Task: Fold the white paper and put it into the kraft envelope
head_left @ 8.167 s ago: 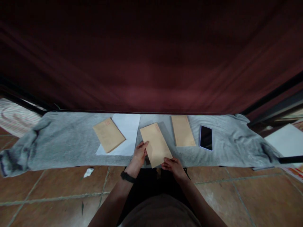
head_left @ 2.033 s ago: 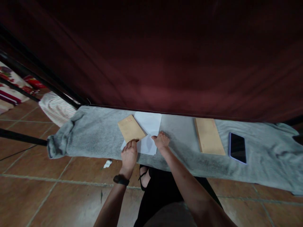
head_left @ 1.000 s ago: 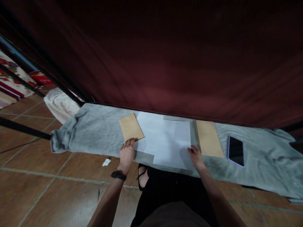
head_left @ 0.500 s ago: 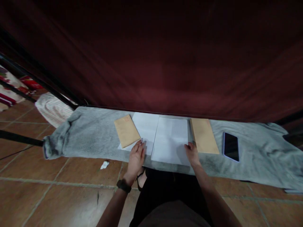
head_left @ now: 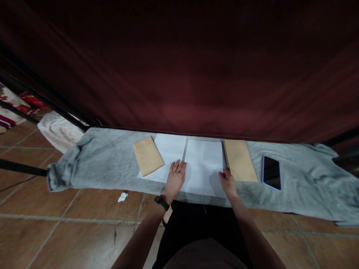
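Note:
A white sheet of paper (head_left: 204, 164) lies in front of me on a grey cloth. My right hand (head_left: 228, 183) is closed at its lower right edge, pinching it; the fingertips are partly hidden. Flat, with fingers stretched out, my left hand (head_left: 176, 177) rests across the gap between this sheet and a second white sheet (head_left: 171, 146) on the left. A brown envelope (head_left: 148, 156) with reddish marks covers part of that left sheet. Just beyond my right hand lies another brown envelope (head_left: 241, 160).
A phone (head_left: 271, 172) lies right of the envelopes on the grey cloth (head_left: 106, 160). Dark red fabric (head_left: 190, 82) hangs behind. Black bars (head_left: 22, 167) stand at the left, near a striped cloth (head_left: 61, 130). A crumpled white scrap (head_left: 122, 197) is on the tiled floor.
My left hand has moved right, from beside the left envelope to the gap between the sheets, and its fingers have straightened. My right hand stays at the sheet's edge.

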